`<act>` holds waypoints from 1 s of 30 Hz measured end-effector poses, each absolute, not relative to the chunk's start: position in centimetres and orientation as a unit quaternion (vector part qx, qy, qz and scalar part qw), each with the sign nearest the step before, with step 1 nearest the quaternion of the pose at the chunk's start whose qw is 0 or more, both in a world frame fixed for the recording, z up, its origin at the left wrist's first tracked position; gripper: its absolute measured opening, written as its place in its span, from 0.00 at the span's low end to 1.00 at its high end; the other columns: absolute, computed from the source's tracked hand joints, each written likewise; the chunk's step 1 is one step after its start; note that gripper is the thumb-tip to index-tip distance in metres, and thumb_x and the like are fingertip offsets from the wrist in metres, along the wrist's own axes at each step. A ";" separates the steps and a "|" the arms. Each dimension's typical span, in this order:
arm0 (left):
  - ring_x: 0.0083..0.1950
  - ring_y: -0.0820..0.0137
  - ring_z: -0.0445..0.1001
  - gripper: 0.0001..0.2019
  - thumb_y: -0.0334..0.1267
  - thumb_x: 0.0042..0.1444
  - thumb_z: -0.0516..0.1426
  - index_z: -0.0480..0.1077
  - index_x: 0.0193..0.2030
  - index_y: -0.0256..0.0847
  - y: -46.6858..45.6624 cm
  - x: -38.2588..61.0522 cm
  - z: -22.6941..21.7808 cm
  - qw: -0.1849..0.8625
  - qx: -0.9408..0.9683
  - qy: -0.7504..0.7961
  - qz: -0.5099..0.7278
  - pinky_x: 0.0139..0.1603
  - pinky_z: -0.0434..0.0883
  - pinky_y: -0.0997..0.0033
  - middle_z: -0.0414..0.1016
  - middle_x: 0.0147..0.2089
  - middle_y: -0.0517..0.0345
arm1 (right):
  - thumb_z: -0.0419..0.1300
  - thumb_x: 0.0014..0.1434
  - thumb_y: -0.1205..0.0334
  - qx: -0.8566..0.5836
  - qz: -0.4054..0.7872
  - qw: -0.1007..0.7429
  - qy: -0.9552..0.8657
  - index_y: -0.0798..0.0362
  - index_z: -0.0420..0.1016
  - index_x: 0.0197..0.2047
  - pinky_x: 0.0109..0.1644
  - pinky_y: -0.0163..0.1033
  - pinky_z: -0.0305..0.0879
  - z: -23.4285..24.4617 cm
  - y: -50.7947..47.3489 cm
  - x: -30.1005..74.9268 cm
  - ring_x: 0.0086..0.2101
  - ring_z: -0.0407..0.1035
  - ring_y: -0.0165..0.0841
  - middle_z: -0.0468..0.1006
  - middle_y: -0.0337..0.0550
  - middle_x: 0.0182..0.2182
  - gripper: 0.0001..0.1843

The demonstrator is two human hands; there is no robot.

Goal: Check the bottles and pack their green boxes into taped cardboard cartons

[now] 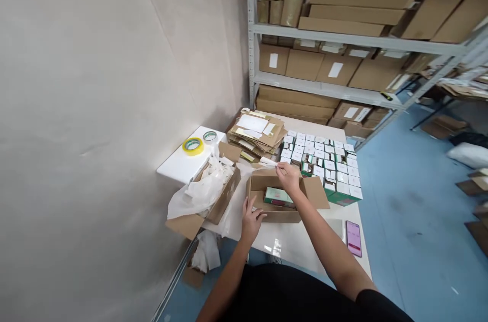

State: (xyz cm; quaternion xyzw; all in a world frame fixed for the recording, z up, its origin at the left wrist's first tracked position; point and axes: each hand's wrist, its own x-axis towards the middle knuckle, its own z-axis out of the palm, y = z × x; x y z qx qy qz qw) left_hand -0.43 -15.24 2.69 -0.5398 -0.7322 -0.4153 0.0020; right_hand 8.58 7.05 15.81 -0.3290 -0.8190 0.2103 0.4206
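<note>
No print can be read from here: the white labels on the shelf cartons (335, 69) and on the small boxes (324, 159) are too small to make out, and the phone (354, 237) shows only a pink screen.

The right hand (288, 177) reaches forward over the open box (280, 216), its forearm running back across the table (297, 240). The thumb and fingertips are pinched together on what looks like a white slip (268, 161), which sticks out to the left of them above the box's far wall. Just below these fingers, inside the box, lies a green pack (278, 196). Right of them and beyond, the small white-and-green boxes stand in close rows.

The left hand (251, 220) rests at the box's near left corner, wrist bent back, with the fingers stretched loosely up against the wall and not curled round anything. Left of these fingers is a second box (224, 195) stuffed with clear wrap, and beyond it are two tape rolls (192, 146). Flat cardboard (257, 134) is stacked further off.
</note>
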 end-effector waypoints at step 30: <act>0.80 0.48 0.50 0.42 0.50 0.55 0.67 0.59 0.74 0.47 -10.7 -2.4 -3.8 -0.279 -0.531 -0.698 -0.390 0.76 0.56 0.44 0.44 0.82 0.42 | 0.59 0.62 0.65 -0.626 0.233 0.131 -0.732 0.51 0.75 0.64 0.72 0.53 0.60 5.4 -6.2 24.8 0.68 0.61 0.45 0.69 0.53 0.68 0.27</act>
